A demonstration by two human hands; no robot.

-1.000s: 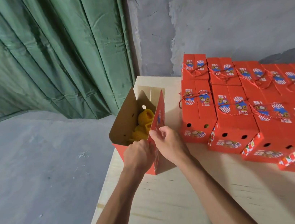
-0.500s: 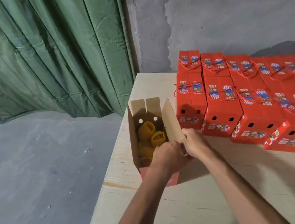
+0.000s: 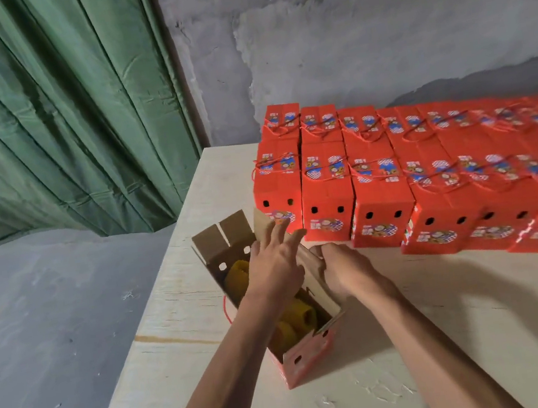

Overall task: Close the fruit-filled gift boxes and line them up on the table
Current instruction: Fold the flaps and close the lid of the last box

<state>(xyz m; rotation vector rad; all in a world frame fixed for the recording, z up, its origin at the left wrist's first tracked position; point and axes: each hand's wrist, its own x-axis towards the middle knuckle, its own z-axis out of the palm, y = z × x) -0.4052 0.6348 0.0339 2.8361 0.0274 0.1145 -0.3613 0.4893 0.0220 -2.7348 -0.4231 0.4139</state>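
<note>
While the open gift box (image 3: 302, 354) stands near the table's (image 3: 186, 364) left edge at lower centre of the frame, bare tabletop lies below and to its right. The left hand (image 3: 274, 265) reaches over the box with fingers straight and spread, pinching nothing. The right hand (image 3: 342, 268) curls round the box's right-hand long flap (image 3: 316, 278), holding it upright. One box is open, with yellow foam-netted fruit (image 3: 294, 321) inside; I cannot count the pieces. Closed red boxes (image 3: 379, 209) fill the upper right in two rows, touching side by side, at least six per row before blur and the frame edge cut them off. A narrow gap separates the open box from the nearest closed one. Green curtain (image 3: 57, 112) hangs at upper left.
</note>
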